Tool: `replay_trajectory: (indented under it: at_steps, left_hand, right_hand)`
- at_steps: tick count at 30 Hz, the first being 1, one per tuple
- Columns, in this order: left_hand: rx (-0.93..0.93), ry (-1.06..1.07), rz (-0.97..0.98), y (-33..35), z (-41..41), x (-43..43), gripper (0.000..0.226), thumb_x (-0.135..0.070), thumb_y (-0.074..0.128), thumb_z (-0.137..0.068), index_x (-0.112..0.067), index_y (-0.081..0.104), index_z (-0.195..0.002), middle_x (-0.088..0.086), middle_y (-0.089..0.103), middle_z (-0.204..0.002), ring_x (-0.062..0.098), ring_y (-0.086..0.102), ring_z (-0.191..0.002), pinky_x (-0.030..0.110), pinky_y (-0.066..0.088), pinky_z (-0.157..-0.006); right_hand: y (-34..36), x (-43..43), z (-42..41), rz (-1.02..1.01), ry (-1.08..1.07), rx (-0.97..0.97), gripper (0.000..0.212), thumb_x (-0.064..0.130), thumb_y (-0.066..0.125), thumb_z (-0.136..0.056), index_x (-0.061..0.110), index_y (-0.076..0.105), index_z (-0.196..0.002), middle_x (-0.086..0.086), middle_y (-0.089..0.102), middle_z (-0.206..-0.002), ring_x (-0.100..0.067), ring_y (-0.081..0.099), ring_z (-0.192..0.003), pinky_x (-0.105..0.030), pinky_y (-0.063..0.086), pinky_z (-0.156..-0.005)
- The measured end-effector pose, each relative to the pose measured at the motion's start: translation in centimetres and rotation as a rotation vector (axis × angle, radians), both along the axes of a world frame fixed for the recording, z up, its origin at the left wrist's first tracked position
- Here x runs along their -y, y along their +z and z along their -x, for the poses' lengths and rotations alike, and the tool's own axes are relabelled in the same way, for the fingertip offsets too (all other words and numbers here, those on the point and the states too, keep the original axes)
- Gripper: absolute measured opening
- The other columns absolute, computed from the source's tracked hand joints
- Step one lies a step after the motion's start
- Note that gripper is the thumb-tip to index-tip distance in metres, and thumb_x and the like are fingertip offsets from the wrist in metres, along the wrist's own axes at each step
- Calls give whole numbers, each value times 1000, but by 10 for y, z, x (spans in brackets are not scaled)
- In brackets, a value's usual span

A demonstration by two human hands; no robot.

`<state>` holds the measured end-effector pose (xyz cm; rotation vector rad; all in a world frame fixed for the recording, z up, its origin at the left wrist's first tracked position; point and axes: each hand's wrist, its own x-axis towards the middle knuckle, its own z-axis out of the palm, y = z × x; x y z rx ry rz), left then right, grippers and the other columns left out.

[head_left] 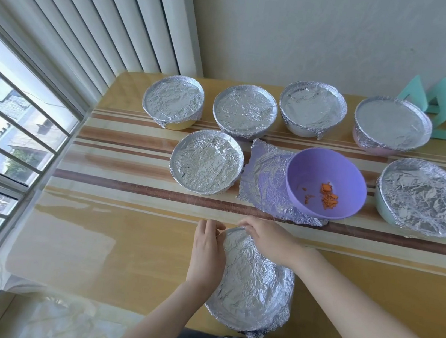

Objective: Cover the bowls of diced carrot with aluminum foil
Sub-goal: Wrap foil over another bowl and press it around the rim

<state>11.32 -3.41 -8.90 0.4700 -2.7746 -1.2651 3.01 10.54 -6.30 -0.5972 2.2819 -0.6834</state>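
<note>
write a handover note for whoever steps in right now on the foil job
Left hand and right hand: both curled over the far rim of the near bowl, gripping its foil edge.
Done: six foil-covered bowls behind it.
Left: finish tucking this one, then cover the open purple bowl of carrot, which sits on a loose foil sheet.

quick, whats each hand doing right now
left hand: curled round the left rim of the foil cover, pressing it on
right hand: fingers curled over the foil cover's far rim
</note>
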Motion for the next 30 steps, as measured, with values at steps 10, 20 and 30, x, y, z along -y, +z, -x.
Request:
replay_trajectory:
  at_steps: [10,20,30]
  left_hand:
    - [95,-60,-20,5,4,4,27,-4,41,-95,-14,66,-97,-2,68,-83,13,53,-71,19,31,-60]
    - [98,-72,17,8,3,2,33,2,43,-90,-18,67,-99,-1,70,-78,13,53,-63,14,34,-54]
    - [130,-94,15,9,-2,-2,38,6,40,-86,-18,64,-104,0,70,-83,20,61,-72,27,42,-62]
  right_hand:
    - [-13,-8,-8,90,-143,-42,28,17,40,-101,14,61,-119,-5,65,-111,-20,59,-103,-33,46,-87]
    - [-9,0,-5,-49,-26,-22,24,1,35,-94,9,55,-105,-12,60,-100,-31,55,-93,-43,43,-78]
    - [8,3,-7,-124,66,-9,42,-4,32,-90,15,49,-123,-10,58,-103,-27,52,-88,-32,34,-60]
